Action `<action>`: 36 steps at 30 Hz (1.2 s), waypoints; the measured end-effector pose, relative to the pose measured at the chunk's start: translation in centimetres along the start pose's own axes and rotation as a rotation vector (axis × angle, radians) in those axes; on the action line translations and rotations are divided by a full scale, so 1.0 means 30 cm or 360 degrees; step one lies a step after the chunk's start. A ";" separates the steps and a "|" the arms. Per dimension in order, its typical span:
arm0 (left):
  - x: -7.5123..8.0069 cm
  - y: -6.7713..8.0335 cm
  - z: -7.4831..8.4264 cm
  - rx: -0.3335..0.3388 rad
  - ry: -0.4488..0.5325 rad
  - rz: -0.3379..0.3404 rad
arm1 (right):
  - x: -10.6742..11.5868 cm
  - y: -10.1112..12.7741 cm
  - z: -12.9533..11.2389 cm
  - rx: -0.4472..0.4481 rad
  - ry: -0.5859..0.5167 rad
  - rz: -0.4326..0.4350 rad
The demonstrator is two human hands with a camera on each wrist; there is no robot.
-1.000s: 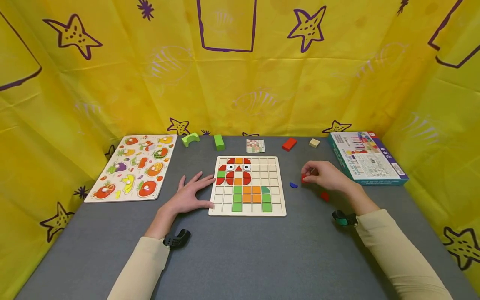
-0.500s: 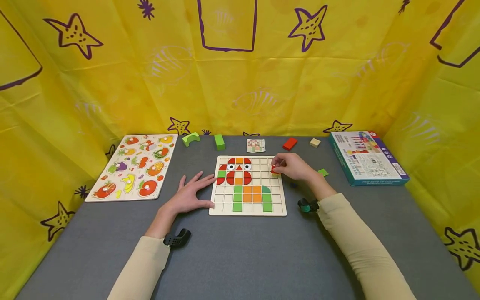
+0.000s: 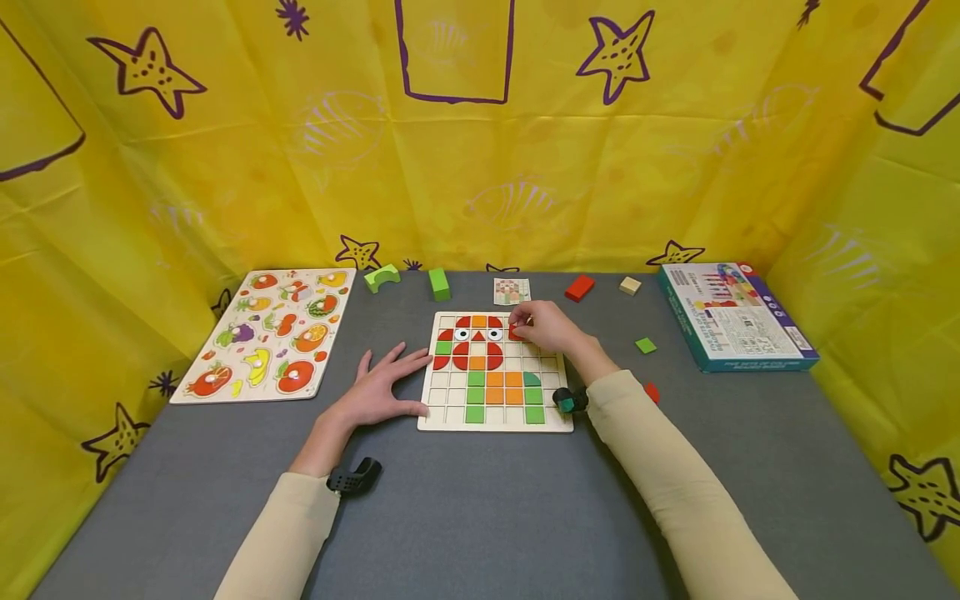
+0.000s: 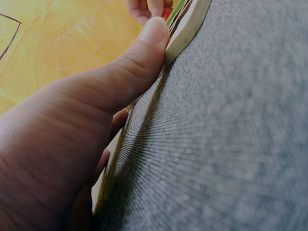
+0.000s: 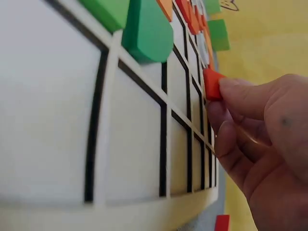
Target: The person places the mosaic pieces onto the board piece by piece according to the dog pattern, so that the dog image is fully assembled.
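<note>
While the right hand (image 3: 551,327) pinches a red piece (image 5: 212,83) just above the board (image 3: 558,421) | left hand (image 3: 378,392) flat, steadying its edge | risk: piece could land crooked on a grid ridge, bumping neighbours

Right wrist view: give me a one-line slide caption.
Right hand pinches a small red piece just above the white grid board, near a green rounded piece.

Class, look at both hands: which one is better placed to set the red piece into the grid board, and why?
The right hand: it pinches the red piece just over the grid board, beside the owl's head. The left hand lies flat against the board's left edge, holding nothing.
</note>
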State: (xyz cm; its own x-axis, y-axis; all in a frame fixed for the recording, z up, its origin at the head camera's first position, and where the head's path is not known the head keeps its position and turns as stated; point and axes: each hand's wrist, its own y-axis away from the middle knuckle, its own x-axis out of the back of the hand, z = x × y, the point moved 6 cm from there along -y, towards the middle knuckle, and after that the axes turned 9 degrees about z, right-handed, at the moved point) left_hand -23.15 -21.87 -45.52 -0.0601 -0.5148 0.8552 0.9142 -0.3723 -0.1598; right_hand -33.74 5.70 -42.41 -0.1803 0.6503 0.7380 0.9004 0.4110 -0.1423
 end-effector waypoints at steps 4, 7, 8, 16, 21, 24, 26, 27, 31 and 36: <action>-0.002 0.000 -0.002 -0.0003 -0.0001 -0.0001 | -0.015 -0.009 -0.008 -0.0005 0.0019 -0.0006; -0.002 -0.001 -0.001 -0.0001 0.0001 -0.0003 | -0.023 -0.013 -0.012 0.0015 0.0047 -0.0003; -0.002 0.000 -0.001 0.0001 0.0003 -0.0004 | -0.025 -0.013 -0.013 0.0020 0.0058 -0.0002; -0.002 -0.001 0.001 0.0000 -0.0004 -0.0005 | -0.012 -0.006 -0.007 -0.0014 0.0062 -0.0013; -0.002 0.002 0.000 -0.0013 -0.0004 0.0003 | 0.057 0.018 0.028 -0.0055 0.0023 0.0022; -0.002 0.004 0.001 -0.0019 0.0006 0.0008 | 0.108 0.046 0.064 -0.0036 0.0053 0.0028; 0.001 0.005 0.004 -0.0021 0.0012 0.0012 | 0.147 0.068 0.093 -0.0024 0.0085 0.0042; 0.001 0.005 0.004 -0.0021 0.0015 0.0012 | 0.167 0.080 0.109 -0.0023 0.0102 0.0050; 0.002 0.002 0.005 -0.0025 0.0010 0.0016 | 0.246 0.138 0.176 -0.0063 0.0164 0.0079; 0.000 0.003 0.008 -0.0026 0.0009 0.0018 | 0.329 0.218 0.258 -0.0125 0.0202 0.0100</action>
State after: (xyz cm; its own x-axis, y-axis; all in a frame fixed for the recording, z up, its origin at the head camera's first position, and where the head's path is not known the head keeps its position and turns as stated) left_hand -22.98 -21.70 -45.42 -0.0519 -0.5233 0.8506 0.9083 -0.3787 -0.1776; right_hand -32.69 19.75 -41.17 -0.0754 0.5850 0.8075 0.9375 0.3176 -0.1425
